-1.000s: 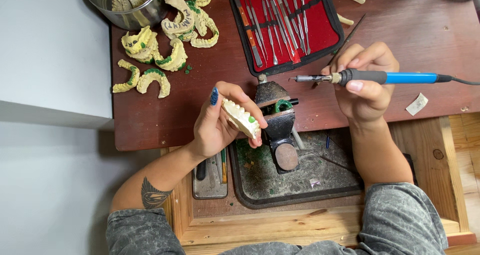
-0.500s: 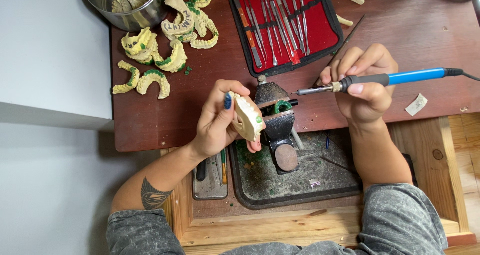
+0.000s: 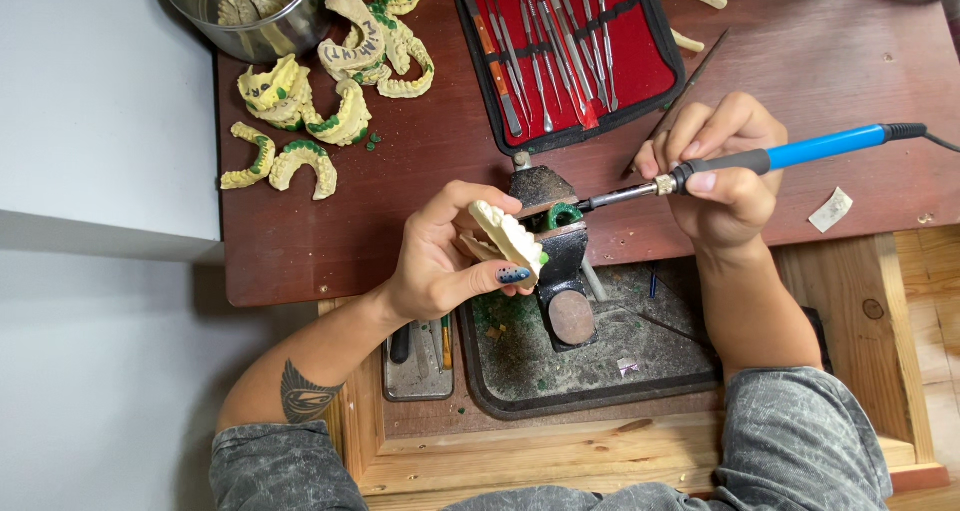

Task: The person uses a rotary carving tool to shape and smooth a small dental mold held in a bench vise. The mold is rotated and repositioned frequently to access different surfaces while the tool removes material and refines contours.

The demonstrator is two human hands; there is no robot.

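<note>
One dental cast (image 3: 507, 239) sits pinched between left-hand fingers (image 3: 497, 273).

Bright, even light — sharp, soft shadows.

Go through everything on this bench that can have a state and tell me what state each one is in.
Left hand: closed around the dental cast, held tilted.
Right hand: gripping the blue-handled heated tool, its tip at the green wax.
Instrument case: unfolded open, tools strapped inside.
Metal bowl: holding casts.
Loose dental casts: lying scattered on the red-brown table.
Drawer tray: littered with green wax bits.
</note>
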